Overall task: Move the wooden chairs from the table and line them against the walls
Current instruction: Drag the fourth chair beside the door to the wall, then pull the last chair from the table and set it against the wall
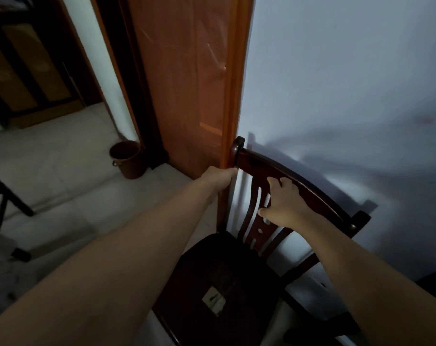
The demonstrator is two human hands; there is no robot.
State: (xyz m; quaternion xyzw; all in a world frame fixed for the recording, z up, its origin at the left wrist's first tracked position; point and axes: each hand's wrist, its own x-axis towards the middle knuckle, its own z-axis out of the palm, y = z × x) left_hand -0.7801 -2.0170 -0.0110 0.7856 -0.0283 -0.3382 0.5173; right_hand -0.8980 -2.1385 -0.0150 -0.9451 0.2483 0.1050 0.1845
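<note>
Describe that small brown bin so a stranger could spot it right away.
Start at the tall orange-brown door beside the pale wall. At its foot, to the left, the brown bin stands upright on the light tiled floor. It is round, open-topped, with a ring handle.

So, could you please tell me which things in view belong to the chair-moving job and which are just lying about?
Part of the job:
wooden chair, its back towards the wall
left hand, at the chair back's left post
right hand, on the top rail

Just lying about:
brown bin on the floor
wooden door
dark table leg at far left
</note>
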